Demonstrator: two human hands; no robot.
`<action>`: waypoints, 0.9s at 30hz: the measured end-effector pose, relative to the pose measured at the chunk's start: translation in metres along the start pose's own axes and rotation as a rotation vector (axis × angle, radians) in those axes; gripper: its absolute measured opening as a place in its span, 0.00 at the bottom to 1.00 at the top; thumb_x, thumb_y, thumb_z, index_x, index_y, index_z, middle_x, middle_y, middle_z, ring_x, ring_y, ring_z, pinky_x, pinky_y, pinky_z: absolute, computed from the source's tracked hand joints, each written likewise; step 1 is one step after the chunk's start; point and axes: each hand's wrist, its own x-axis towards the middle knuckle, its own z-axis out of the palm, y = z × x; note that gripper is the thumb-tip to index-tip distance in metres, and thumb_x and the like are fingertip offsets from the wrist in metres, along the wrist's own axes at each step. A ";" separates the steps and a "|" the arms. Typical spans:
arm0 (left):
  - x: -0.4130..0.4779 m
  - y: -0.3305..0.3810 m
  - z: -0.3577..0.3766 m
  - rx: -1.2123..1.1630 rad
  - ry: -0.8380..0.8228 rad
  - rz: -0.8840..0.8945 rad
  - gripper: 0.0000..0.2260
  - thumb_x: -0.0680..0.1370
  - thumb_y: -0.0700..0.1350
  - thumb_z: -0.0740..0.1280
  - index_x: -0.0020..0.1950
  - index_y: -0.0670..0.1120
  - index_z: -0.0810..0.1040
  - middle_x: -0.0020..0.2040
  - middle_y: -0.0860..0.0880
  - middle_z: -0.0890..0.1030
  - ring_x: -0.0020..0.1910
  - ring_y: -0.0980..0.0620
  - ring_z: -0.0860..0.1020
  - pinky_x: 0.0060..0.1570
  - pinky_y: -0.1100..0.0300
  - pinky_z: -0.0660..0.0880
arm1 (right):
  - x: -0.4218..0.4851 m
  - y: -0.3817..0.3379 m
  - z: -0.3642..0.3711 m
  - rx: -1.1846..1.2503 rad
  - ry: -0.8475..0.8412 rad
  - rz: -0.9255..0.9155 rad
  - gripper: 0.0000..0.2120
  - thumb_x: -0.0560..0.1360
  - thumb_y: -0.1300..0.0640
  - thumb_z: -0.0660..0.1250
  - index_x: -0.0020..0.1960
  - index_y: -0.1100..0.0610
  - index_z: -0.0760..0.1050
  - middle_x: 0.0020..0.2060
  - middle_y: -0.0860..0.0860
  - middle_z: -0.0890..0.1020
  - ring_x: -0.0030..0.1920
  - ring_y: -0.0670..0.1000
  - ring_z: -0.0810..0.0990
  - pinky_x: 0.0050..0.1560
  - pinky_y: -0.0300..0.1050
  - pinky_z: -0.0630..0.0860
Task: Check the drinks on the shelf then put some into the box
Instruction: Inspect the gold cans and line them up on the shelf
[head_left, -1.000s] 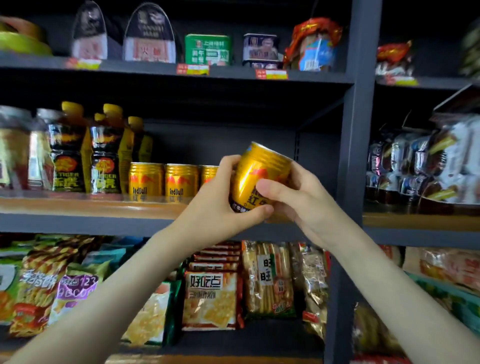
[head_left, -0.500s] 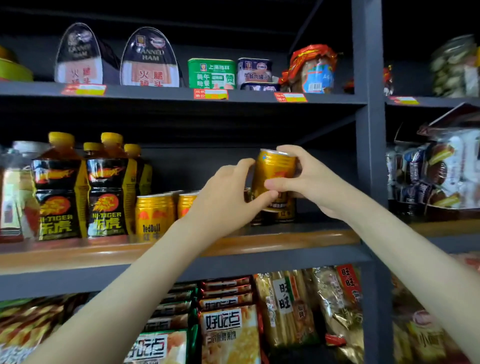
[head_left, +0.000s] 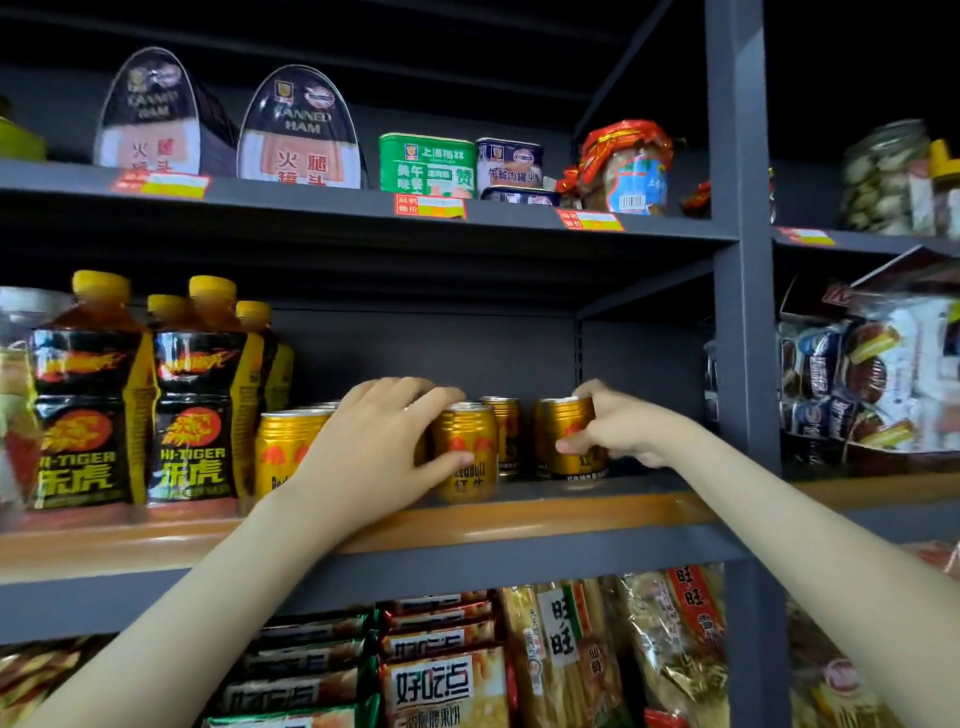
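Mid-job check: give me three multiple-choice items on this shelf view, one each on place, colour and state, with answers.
1. Where do the gold metal drink cans stand?
A. Top shelf, beside ham tins
B. Orange-edged middle shelf, right of the black-labelled plastic bottles
C. Bottom shelf, among snack bags
2. What colour are those bottles' caps?
A. Yellow
B. Red
C. White
3. What is the right hand doing?
A. Hanging open
B. Pressing flat on the shelf
C. Gripping an upright gold can
Answers: 1 B, the cans stand beside the bottles; 2 A, every visible cap is yellow; 3 C, it curls round the can's side.
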 end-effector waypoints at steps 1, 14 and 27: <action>0.000 -0.001 0.001 0.012 -0.004 0.024 0.27 0.73 0.65 0.57 0.64 0.50 0.77 0.55 0.49 0.81 0.54 0.47 0.80 0.56 0.48 0.75 | 0.003 0.002 0.001 0.014 -0.002 0.019 0.34 0.71 0.61 0.75 0.70 0.51 0.61 0.60 0.54 0.73 0.61 0.56 0.72 0.56 0.50 0.71; 0.000 -0.007 -0.002 0.091 -0.045 0.050 0.27 0.74 0.64 0.57 0.65 0.51 0.77 0.60 0.46 0.80 0.56 0.44 0.79 0.59 0.46 0.73 | 0.028 0.001 0.003 -0.465 0.070 -0.020 0.35 0.74 0.51 0.72 0.74 0.57 0.59 0.68 0.57 0.70 0.65 0.57 0.72 0.56 0.46 0.72; -0.006 -0.012 0.000 0.115 0.016 0.048 0.26 0.77 0.62 0.56 0.67 0.49 0.75 0.63 0.45 0.78 0.59 0.44 0.78 0.61 0.49 0.72 | 0.050 -0.007 0.013 -0.826 0.080 -0.107 0.50 0.73 0.45 0.71 0.79 0.53 0.37 0.78 0.56 0.44 0.78 0.59 0.45 0.75 0.60 0.55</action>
